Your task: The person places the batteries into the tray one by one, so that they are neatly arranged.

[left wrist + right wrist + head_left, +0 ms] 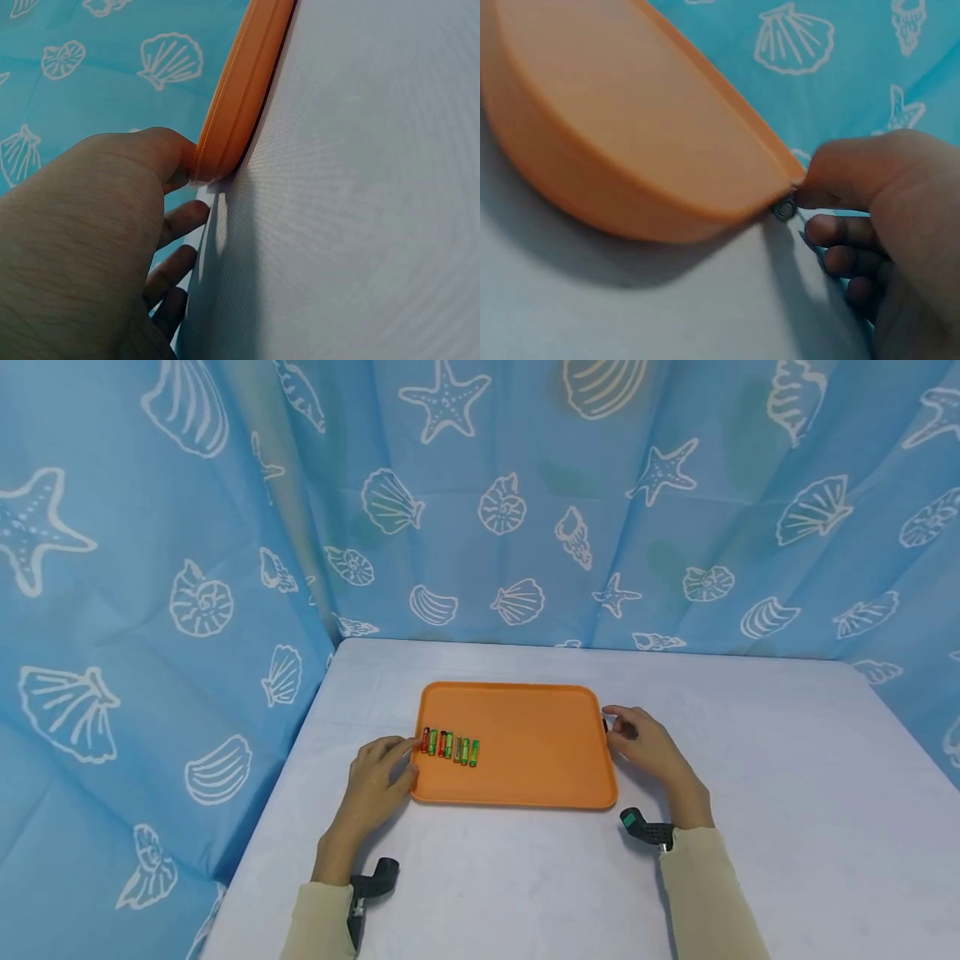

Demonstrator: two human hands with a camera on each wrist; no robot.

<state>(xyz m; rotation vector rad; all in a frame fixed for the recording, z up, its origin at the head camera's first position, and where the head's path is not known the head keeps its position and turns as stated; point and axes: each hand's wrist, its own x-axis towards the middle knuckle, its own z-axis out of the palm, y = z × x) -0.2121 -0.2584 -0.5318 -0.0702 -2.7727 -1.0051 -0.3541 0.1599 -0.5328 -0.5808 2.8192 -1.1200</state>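
Observation:
An orange tray [540, 743] lies on the white table. Inside it, toward the left end, small red and green batteries [448, 744] stand out in a slightly slanting row, several of them. My left hand [375, 783] is at the tray's left edge, its index finger and thumb touching the rim, the other fingers loosely bent below in the left wrist view. At the tray's right edge my right hand [647, 745] pinches a small dark battery between thumb and index finger. Its round metal end [784, 208] shows just outside the rim in the right wrist view.
A white cloth [517, 877] covers the table. Blue curtains [465, 552] with white shell and starfish prints hang behind it and along the left side. A black wrist camera [378, 878] sits on the left wrist, another camera [643, 828] on the right.

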